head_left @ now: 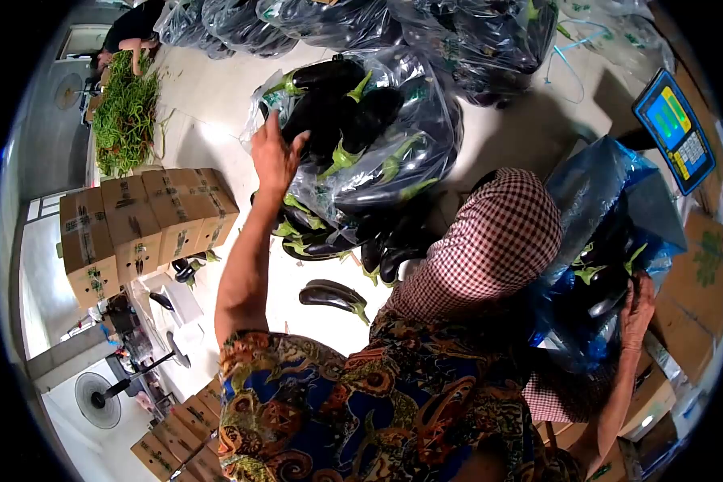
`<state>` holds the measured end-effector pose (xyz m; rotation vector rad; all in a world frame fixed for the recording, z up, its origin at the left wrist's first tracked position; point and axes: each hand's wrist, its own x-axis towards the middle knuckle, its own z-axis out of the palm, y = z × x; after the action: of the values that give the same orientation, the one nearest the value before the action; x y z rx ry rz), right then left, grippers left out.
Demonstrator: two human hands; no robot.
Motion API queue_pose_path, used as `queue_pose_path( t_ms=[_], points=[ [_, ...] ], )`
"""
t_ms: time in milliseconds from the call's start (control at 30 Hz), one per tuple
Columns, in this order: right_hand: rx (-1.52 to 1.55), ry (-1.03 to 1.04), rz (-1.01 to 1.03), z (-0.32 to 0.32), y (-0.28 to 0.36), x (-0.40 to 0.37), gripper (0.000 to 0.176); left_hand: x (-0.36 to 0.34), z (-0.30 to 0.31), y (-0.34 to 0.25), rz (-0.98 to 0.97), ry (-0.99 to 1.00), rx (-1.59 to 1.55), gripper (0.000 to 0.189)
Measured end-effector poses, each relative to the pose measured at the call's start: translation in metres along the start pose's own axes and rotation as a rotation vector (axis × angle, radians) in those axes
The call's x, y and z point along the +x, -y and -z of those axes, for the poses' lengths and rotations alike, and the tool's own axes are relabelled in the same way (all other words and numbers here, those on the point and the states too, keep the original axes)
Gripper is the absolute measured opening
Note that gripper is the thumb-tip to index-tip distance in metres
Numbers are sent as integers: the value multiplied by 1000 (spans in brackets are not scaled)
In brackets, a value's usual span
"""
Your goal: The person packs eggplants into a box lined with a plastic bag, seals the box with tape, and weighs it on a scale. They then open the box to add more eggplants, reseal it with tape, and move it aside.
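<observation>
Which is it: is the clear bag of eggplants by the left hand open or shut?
Open: eggplants poke out of the clear bag's mouth, where the left hand touches its edge.

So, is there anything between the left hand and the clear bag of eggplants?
Nothing visible stands between them. The left hand touches the clear bag near its open top, beside the uppermost eggplants. Only the bag's thin plastic may lie between the hand and them.

One blue bag (590, 181), one scale (673, 128)
</observation>
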<state>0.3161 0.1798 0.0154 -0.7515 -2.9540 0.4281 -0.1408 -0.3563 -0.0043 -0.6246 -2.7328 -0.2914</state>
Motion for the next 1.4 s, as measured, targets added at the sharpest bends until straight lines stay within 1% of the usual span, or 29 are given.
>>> queue_pose_path(
  t_ms=[33,67,133,167,233,267,333,400,467,500,533,600,633,667,733,800,833,867,900,933,967,1000,1067,1167,1267,1300,1400],
  points=[
    [-4,-7,8,1,-1,1,23,8,-16,20,74,265,6,64],
    [3,0,-6,3,-2,0,22,8,-35,31,65,263,-51,69],
    [22,8,-36,5,2,-1,21,20,-37,24,78,259,-81,65],
    [19,-19,13,5,6,0,20,24,-38,21,166,262,-288,64],
    [-1,-31,6,2,4,-1,20,31,-28,-7,348,273,-699,60],
    [-12,-34,8,1,4,0,20,34,-36,-13,321,246,-781,59],
    [-6,-15,-26,2,5,2,20,42,-48,-49,227,121,-780,59],
    [-3,-7,-34,4,8,6,20,48,-64,-75,-61,21,-305,62],
    [-4,-12,-29,7,16,6,19,42,-71,-113,-123,-18,-219,63],
    [-31,-14,-33,6,15,5,18,35,-75,-127,-170,20,-128,62],
    [-25,-8,-44,5,13,4,18,28,-78,-137,-218,105,-66,63],
    [-12,4,-68,4,9,3,18,8,-98,-138,-294,223,86,67],
    [-10,4,-65,4,7,3,18,-5,-112,-132,-408,85,192,71],
    [-3,6,-64,4,5,3,18,-7,-104,-134,-397,88,136,68],
    [6,9,-76,0,2,2,19,-9,-83,-137,-276,206,-94,59],
    [1,15,-99,-1,-1,3,19,-5,-91,-121,-218,97,-290,48],
    [-7,17,-110,2,4,5,19,6,-83,-116,-163,32,-307,37],
    [-12,14,-92,2,4,5,19,16,-73,-108,-130,-33,-230,35],
    [-17,12,-72,3,5,5,19,24,-80,-81,-95,-77,-240,33],
    [-18,7,-51,3,5,5,19,23,-86,-57,7,2,-199,30],
    [-25,1,-56,2,6,6,18,15,-103,-19,106,168,-151,33],
    [-31,-6,-64,2,7,6,18,5,-100,-2,213,300,-107,38],
    [-30,-7,-76,3,9,4,18,-21,-93,14,119,229,-102,42],
    [-19,10,-77,5,12,6,16,-31,-67,7,116,227,-278,43],
    [-17,13,-79,3,9,8,15,-29,-82,11,155,249,-192,45],
    [-15,15,-81,3,8,8,15,-29,-87,10,189,236,-103,47],
    [13,-23,-53,2,9,9,14,-40,-102,23,345,120,-434,54]
  ],
)
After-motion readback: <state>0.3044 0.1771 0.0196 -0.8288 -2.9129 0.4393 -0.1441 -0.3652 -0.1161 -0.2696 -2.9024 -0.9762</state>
